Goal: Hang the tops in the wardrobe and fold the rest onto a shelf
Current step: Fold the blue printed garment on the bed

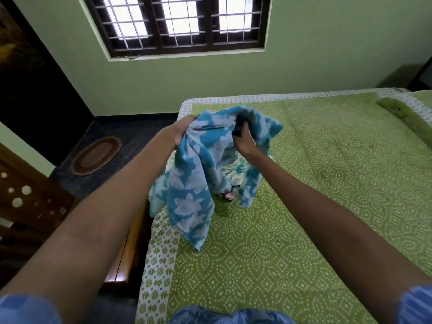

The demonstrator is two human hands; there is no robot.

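A blue garment with pale flower print (pixel 191 183) hangs in the air above the near left part of the bed (pixel 304 206). My left hand (pixel 183 130) grips its upper left edge. My right hand (pixel 243 140) grips bunched cloth at the top right, fingers curled into the fabric. Under the hanging cloth lies a small heap of other clothes (pixel 233 176), white-green print with a dark piece and a bit of pink, mostly hidden. The wardrobe and shelf are not in view.
The bed carries a green dotted sheet with a white border. A folded green cloth (pixel 406 118) lies at its far right. A wooden bed frame (pixel 126 253) and carved wooden furniture (pixel 28 199) stand at left. An oval brown mat (pixel 95 155) lies on the dark floor.
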